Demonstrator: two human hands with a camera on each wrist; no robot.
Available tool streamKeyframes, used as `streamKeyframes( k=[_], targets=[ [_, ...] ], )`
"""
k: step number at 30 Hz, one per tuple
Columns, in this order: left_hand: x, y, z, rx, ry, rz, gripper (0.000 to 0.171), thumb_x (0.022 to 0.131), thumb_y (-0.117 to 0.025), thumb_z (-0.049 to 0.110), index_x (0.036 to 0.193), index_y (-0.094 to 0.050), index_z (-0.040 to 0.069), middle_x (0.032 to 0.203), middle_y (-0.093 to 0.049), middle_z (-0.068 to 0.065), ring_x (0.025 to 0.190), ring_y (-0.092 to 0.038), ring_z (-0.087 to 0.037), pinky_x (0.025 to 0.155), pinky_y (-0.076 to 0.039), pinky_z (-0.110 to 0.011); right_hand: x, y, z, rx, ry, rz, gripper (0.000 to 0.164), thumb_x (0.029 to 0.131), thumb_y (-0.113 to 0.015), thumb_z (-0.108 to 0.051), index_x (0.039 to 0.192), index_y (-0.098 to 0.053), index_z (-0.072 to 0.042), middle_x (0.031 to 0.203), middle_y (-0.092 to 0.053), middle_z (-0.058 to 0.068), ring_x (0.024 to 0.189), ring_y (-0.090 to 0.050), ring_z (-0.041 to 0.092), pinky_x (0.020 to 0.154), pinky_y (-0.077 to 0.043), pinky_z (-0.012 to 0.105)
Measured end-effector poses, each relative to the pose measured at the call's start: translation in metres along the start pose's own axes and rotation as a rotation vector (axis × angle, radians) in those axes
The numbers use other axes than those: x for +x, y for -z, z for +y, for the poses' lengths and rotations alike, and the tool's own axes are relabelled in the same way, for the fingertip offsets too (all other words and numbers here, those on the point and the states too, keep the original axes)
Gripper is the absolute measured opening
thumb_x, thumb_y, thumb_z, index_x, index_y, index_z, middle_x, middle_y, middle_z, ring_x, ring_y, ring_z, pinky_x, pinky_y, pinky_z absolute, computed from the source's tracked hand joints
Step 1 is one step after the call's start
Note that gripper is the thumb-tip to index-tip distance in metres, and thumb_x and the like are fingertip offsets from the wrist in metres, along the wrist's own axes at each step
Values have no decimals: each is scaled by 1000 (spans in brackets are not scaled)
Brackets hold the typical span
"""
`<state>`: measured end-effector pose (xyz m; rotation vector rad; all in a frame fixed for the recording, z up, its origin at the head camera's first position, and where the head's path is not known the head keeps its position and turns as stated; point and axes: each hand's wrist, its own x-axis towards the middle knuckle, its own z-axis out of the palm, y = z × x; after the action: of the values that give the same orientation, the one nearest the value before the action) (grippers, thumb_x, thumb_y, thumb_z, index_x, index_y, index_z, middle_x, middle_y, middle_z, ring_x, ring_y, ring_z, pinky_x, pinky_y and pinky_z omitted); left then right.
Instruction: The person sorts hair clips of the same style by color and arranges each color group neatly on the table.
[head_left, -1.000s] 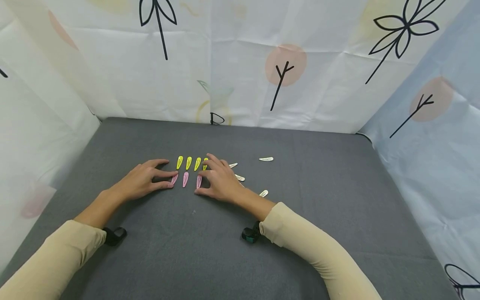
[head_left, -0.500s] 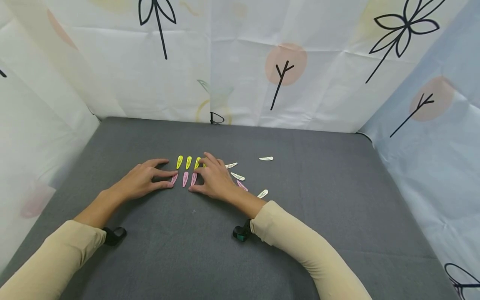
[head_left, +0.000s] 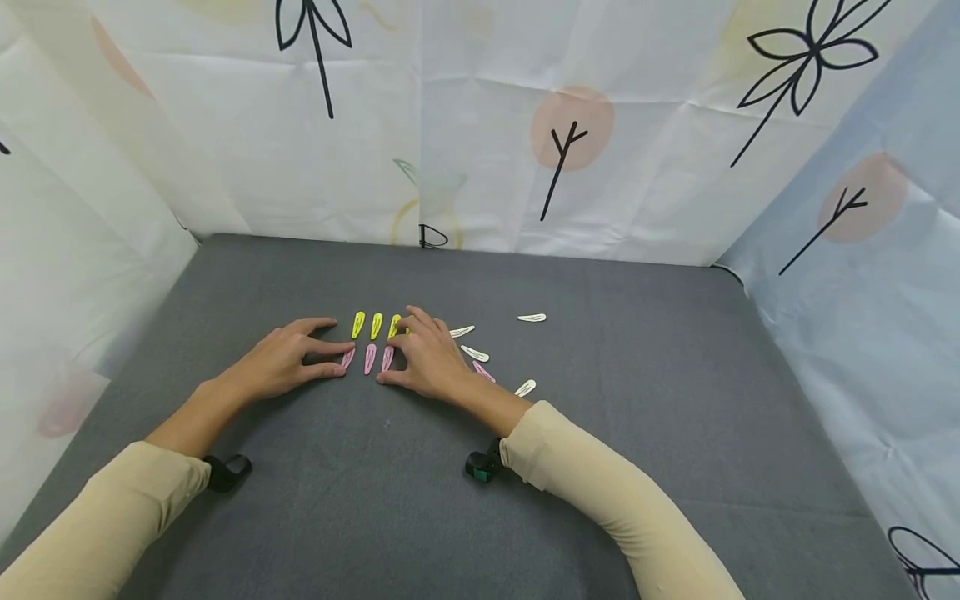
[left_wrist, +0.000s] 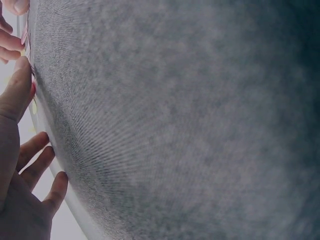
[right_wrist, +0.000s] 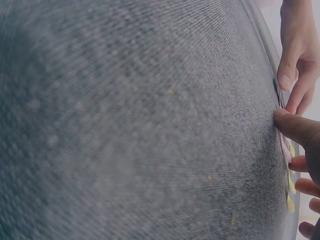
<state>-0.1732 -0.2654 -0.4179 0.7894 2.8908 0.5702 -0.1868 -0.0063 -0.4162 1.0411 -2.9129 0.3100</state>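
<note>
In the head view my left hand point(head_left: 281, 362) has thumb and index finger at the two ends of the leftmost pink snap hair clip point(head_left: 348, 358), pinching it against the table. My right hand point(head_left: 431, 354) pinches another pink snap hair clip point(head_left: 387, 358) the same way. Between them lies a middle pink clip point(head_left: 371, 359), untouched. Above this pink row runs a row of yellow clips, among them a left yellow clip point(head_left: 358, 325) and a second yellow clip point(head_left: 377, 326). The right fingers partly cover the yellow ones at that row's right end.
Right of my right hand lie a loose pink clip point(head_left: 483, 371) and several cream clips, including a far cream clip point(head_left: 532, 317) and a near cream clip point(head_left: 526, 387). The grey table point(head_left: 360, 517) meets a patterned cloth backdrop point(head_left: 480, 150) at the back.
My right hand has slid left with its pink clip, closer to the middle pink one. The loose pink clip at the right has come into sight. The left hand has stayed put.
</note>
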Motion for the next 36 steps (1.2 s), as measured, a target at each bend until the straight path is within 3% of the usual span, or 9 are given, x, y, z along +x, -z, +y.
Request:
streamKeyframes(
  k=[11,17,25,30,36],
  targets=[
    [0,-2,-3,-1,-9,7,48,90,-74,37,133,-66,17,145,-47,-26,133,-42,-46,100,-33,-70,1,0,-2,-5,-3,-21,56,84,-73,-58,124,-72,-18,138,-56,2,146,-28,23,111,-33,44],
    [0,-2,-3,8,-1,-10,49,91,-72,40,134,-65,18,146,-46,-26,133,-41,-47,100,-32,-71,-6,8,6,23,45,-6,57,83,-75,-56,126,-71,-18,139,-55,4,146,-29,24,111,-33,44],
    [0,1,-2,2,-2,-6,49,90,-74,38,134,-65,18,147,-46,-25,134,-41,-45,102,-32,-69,-28,34,42,148,190,-50,57,84,-80,-42,130,-67,-12,141,-53,14,144,-32,32,110,-33,54],
    [0,0,-2,1,-6,-6,49,90,-74,38,134,-65,18,147,-46,-25,135,-41,-45,102,-31,-69,-50,41,72,187,209,-30,52,83,-82,-33,127,-69,-10,138,-56,16,141,-37,36,106,-35,57],
    [-1,0,-2,4,-4,2,49,90,-74,39,134,-65,20,147,-46,-24,134,-41,-45,101,-32,-68,-72,44,95,198,215,27,45,82,-84,-26,120,-72,-6,132,-59,18,137,-42,40,111,-32,55]
  ],
)
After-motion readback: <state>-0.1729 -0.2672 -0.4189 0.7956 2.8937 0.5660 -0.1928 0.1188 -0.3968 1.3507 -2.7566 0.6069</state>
